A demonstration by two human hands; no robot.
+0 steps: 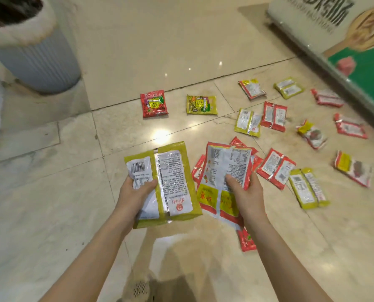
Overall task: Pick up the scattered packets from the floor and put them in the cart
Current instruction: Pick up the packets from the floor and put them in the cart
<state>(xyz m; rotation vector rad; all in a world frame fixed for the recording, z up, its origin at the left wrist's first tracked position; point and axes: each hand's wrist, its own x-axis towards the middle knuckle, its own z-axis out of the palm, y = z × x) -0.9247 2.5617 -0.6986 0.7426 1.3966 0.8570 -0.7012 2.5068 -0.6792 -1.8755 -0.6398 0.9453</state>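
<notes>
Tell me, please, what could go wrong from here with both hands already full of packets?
1. The right hand pinches the red packet by thumb near the middle, so it may slip.
2. The yellow packet in the left hand hides the floor below it.
3. A red packet at the feet could be stepped on on glossy tile.

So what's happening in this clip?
A person is gathering snack packets off a tiled floor. The left hand holds a yellow packet, the right hand a red packet, both lifted, printed backs up. Many more packets lie scattered ahead and to the right. No cart is in view.
</notes>
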